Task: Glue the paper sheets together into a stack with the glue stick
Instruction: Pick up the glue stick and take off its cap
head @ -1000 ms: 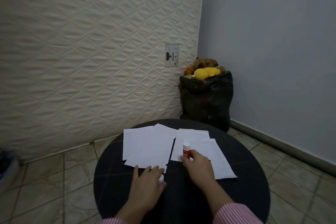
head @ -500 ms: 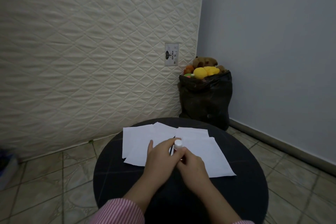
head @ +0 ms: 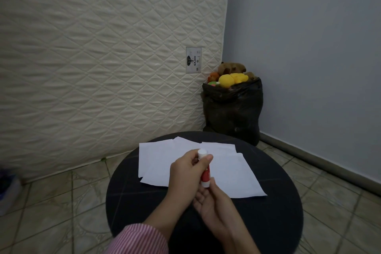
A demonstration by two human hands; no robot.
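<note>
Several white paper sheets [head: 156,156] lie spread and overlapping on the far half of a round dark table [head: 278,222]. Above them I hold a glue stick [head: 205,173], red-labelled with a white cap on top, roughly upright. My left hand [head: 186,173] grips its upper part, thumb and fingers pinching just below the cap. My right hand [head: 210,198] holds the white bottom end from below. Both hands hover over the middle of the table, in front of the sheets.
A quilted cream mattress [head: 99,57] leans against the wall behind the table. A black bag [head: 233,109] full of soft toys stands in the corner at the right. Tiled floor [head: 51,202] surrounds the table; a blue-grey wall [head: 309,37] is to the right.
My left hand left the table and came onto the glue stick's top. The stick has been lifted and both hands moved slightly toward me, with the right hand now under its base.
</note>
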